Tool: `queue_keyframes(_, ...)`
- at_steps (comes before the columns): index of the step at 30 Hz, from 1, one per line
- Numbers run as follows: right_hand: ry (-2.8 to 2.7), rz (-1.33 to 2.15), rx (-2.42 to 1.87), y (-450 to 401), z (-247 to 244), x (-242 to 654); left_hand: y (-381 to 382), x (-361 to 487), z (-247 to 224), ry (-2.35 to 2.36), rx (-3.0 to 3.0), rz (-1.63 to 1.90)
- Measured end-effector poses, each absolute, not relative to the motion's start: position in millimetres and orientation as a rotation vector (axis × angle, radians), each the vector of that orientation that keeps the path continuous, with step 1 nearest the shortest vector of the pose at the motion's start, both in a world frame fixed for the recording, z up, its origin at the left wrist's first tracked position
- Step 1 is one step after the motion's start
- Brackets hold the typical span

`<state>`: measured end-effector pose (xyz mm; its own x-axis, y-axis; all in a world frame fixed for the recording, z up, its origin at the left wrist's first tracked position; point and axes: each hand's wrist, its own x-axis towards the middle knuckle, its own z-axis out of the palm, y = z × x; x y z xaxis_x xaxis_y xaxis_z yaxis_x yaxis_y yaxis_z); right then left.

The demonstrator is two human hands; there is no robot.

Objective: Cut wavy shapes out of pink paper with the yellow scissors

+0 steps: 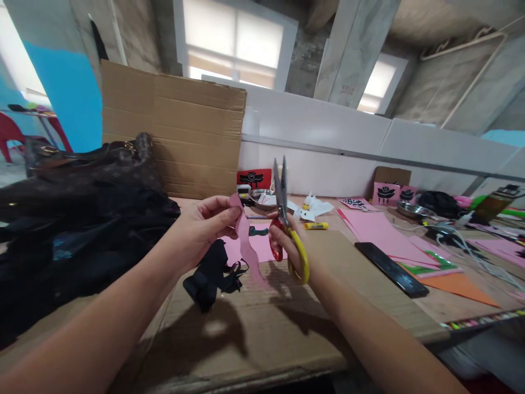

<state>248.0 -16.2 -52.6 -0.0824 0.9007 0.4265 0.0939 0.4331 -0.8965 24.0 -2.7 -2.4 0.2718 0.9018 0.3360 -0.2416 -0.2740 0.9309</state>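
Observation:
My left hand (215, 221) pinches the top of a wavy pink paper strip (246, 241), which hangs down over the table. In my right hand (283, 241) is a pair of scissors (281, 191) with one red and one yellow handle. The blades point up and are slightly apart, to the right of the strip and not touching it. Below my left hand lie crumpled black paper scraps (207, 279). Behind both hands a pink sheet (266, 247) rests on the table, partly hidden by them.
Cardboard (328, 306) covers the table in front of me. A black bag (82, 219) fills the left side, beside an upright cardboard panel (184, 126). On the right lie a phone (389, 268), pink sheets (385, 235) and orange paper (459, 287). A yellow glue stick (316, 226) lies farther back.

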Motion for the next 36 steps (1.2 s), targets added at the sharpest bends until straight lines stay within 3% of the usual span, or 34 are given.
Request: queue_keyframes(36, -1.703, 0.997, -0.916, -52, -56, 217, 5, 24, -9, 0.772, 1.542, 1.348)
